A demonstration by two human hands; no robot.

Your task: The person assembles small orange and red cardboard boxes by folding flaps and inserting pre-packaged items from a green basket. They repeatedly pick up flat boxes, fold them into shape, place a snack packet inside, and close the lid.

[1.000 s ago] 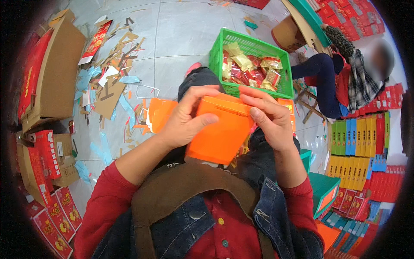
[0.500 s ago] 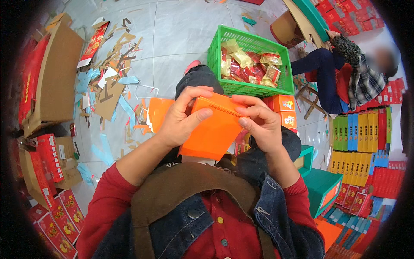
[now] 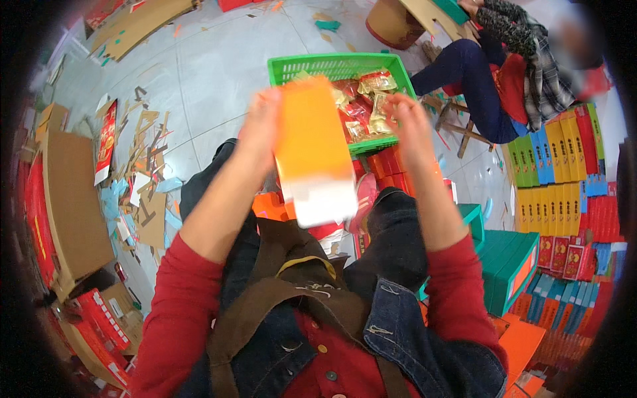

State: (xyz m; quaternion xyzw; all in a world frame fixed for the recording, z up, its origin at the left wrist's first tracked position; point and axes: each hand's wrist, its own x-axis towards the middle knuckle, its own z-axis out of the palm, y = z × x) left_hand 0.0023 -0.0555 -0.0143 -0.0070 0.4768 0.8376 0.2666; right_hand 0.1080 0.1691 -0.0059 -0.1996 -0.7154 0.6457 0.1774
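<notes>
An orange carton with a white flap at its near end is held up in front of me. My left hand grips its left side, somewhat blurred. My right hand is off the carton, at the right edge of a green plastic crate; motion smears its fingers. Gold packets and red packets lie in the crate, and the carton hides part of them. Between my legs, an orange piece shows under the carton.
Cardboard scraps and blue strips litter the floor at left, beside a large cardboard box. Another person sits at far right by a wooden stool. Teal boxes and rows of coloured boxes stand at right.
My right hand has let go of the carton and moved up toward the crate. The carton has turned upright in my left hand, its white flap now showing. The view has shifted.
</notes>
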